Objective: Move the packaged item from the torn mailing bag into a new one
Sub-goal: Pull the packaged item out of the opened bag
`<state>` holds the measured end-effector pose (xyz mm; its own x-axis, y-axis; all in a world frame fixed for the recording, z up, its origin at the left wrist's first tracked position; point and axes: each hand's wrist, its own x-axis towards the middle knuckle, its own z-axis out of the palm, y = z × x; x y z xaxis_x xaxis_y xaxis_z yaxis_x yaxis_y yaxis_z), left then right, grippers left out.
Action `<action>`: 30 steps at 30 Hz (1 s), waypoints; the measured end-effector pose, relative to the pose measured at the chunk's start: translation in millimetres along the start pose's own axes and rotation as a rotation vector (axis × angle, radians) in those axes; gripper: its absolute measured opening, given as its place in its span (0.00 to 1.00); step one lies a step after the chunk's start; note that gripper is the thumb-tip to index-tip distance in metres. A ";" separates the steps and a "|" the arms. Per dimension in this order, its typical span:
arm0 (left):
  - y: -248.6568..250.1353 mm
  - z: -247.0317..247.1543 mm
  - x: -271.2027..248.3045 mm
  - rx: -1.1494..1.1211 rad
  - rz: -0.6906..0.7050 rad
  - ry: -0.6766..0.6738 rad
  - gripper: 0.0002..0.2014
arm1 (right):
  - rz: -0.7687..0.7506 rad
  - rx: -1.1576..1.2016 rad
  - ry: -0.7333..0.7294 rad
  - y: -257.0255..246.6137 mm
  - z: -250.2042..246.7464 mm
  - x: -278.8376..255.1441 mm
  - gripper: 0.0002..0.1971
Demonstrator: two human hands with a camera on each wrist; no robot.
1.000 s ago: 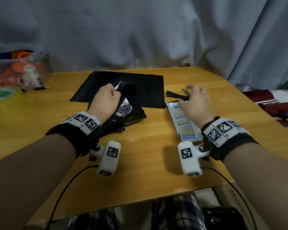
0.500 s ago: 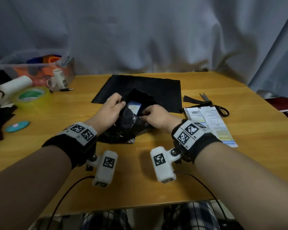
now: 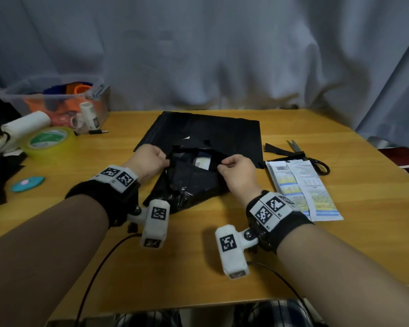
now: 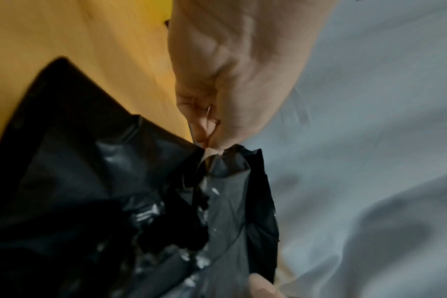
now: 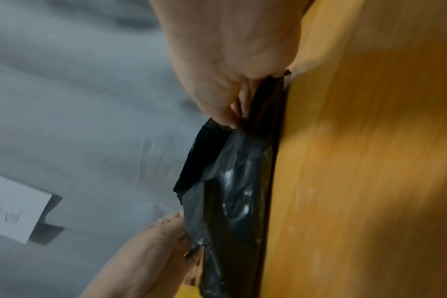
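A crumpled black torn mailing bag lies at the middle of the wooden table. My left hand pinches its left mouth edge and my right hand pinches the right edge, holding the mouth apart. A white and blue packaged item shows inside the opening. A flat new black mailing bag lies just behind. The left wrist view shows the left hand pinching glossy black plastic. The right wrist view shows the right hand gripping the bag's edge.
Two printed flat packets lie right of the bag, with black scissors and a black plastic strip behind them. At the left stand a yellow-green tape roll, a clear bin, a pen and a teal disc.
My right hand left the packets at the right and came over to the torn bag. Both hands now pull the bag's mouth wider, and the item inside shows more.
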<state>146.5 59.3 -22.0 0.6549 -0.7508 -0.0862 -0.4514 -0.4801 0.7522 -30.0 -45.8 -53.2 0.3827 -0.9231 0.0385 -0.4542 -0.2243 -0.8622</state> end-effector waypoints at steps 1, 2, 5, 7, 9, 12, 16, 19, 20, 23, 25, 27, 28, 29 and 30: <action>3.9 0.1 1.3 -0.019 0.032 0.036 0.15 | 0.030 0.011 0.040 1.6 -1.8 0.6 0.10; 9.3 0.0 2.0 -0.047 0.068 0.066 0.13 | 0.060 0.020 0.068 3.5 -3.7 1.9 0.10; 20.4 0.7 7.8 -0.065 0.113 0.094 0.11 | 0.132 0.062 0.095 8.5 -9.3 6.7 0.11; 18.1 4.3 9.7 0.039 0.043 0.017 0.11 | 0.155 0.021 0.072 9.7 -10.7 8.0 0.14; 11.0 10.6 10.1 0.103 -0.017 -0.069 0.12 | 0.160 -0.051 0.049 9.1 -12.0 9.0 0.18; 7.4 18.8 9.8 0.057 -0.027 -0.073 0.16 | 0.168 -0.041 -0.021 4.1 -16.2 6.8 0.20; 12.3 24.3 10.4 0.015 0.016 0.029 0.13 | 0.210 0.112 -0.030 1.7 -22.8 2.8 0.21; 21.8 19.8 9.0 -0.112 0.160 0.068 0.13 | 0.256 0.269 -0.020 5.5 -23.4 0.1 0.25; 26.2 16.2 7.8 -0.180 0.217 0.071 0.14 | 0.267 0.332 -0.029 5.0 -24.0 -1.3 0.24; 37.5 7.1 1.3 -0.422 0.293 0.045 0.17 | 0.306 0.509 -0.086 -0.3 -25.4 -5.9 0.17; 40.1 5.8 -3.0 -0.584 0.276 -0.013 0.18 | 0.310 0.567 -0.122 -5.4 -26.1 -7.3 0.10; 39.2 8.4 -7.6 -0.713 0.245 -0.052 0.18 | 0.295 0.580 -0.143 -10.4 -25.3 -8.5 0.08; 37.9 10.0 -9.1 -0.752 0.233 -0.053 0.19 | 0.284 0.583 -0.147 -12.7 -24.5 -9.0 0.08; 36.6 11.6 -10.5 -0.784 0.225 -0.054 0.19 | 0.276 0.582 -0.148 -14.1 -23.2 -8.8 0.08; 34.7 13.1 -12.0 -0.818 0.220 -0.058 0.18 | 0.263 0.583 -0.145 -15.6 -22.3 -9.3 0.09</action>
<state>115.0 45.6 -3.4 0.5611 -0.8216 0.1007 0.0303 0.1420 0.9894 -44.4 -40.6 -28.9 0.4413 -0.8635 -0.2442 -0.0522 0.2470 -0.9676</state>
